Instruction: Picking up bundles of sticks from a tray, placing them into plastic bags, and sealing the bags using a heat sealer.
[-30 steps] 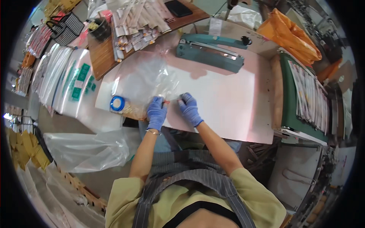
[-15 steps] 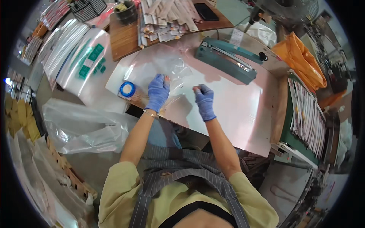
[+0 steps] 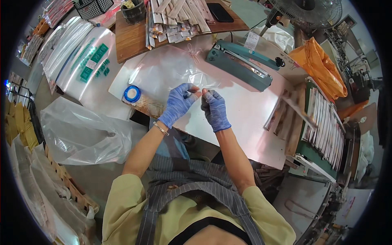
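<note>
My left hand (image 3: 180, 104), in a blue knit glove with bare fingertips, pinches at the near edge of a clear plastic bag (image 3: 173, 67) that lies on the pale work board. My right hand (image 3: 215, 108), gloved the same way, is closed with thumb and finger pinched, its tips almost touching the left ones. What the right fingertips hold is too small to make out. Left of my left hand is a round blue-rimmed roll or lid (image 3: 132, 94). Beyond my right hand stands a teal bag sealer (image 3: 241, 67).
Long slim packets (image 3: 279, 116), partly blurred, lie at the board's right side beside a green tray of more packets (image 3: 324, 126). A wooden shelf (image 3: 130, 41) at the back carries strips and a black phone (image 3: 220, 12). Plastic sheeting (image 3: 81, 134) hangs at left; a fan (image 3: 310, 12) stands behind.
Both hands have come together, the left moving right and the right slightly left. Slim packets have appeared at the board's right side, one blurred by motion. The view has shifted a little.
</note>
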Action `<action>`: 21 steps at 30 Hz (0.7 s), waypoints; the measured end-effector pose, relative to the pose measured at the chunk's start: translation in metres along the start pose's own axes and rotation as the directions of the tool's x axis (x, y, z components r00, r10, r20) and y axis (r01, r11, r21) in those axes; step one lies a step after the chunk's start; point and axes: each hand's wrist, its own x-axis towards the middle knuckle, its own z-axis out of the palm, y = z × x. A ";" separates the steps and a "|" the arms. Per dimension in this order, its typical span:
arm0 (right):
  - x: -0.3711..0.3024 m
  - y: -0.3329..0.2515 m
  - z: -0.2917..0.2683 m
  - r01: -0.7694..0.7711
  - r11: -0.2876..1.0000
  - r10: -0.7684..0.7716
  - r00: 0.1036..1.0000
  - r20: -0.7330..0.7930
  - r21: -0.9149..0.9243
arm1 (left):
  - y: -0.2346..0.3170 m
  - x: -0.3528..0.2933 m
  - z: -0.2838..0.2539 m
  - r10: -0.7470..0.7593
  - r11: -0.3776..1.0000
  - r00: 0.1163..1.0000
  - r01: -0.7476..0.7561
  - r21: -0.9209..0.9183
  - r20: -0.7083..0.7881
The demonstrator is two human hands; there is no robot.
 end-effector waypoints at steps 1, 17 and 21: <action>-0.003 -0.001 0.004 -0.077 0.984 0.070 0.996 0.049 0.163 | -0.007 0.001 0.001 -0.072 0.962 0.991 0.099 -0.254 0.114; -0.008 -0.017 0.003 0.362 0.712 -0.344 0.927 0.150 -0.602 | 0.015 0.040 0.014 0.111 0.451 0.994 -0.030 0.892 -0.023; 0.012 0.005 -0.008 0.417 0.073 -0.707 0.662 0.248 -0.906 | -0.115 0.096 -0.065 0.372 0.307 0.917 -0.266 0.914 0.142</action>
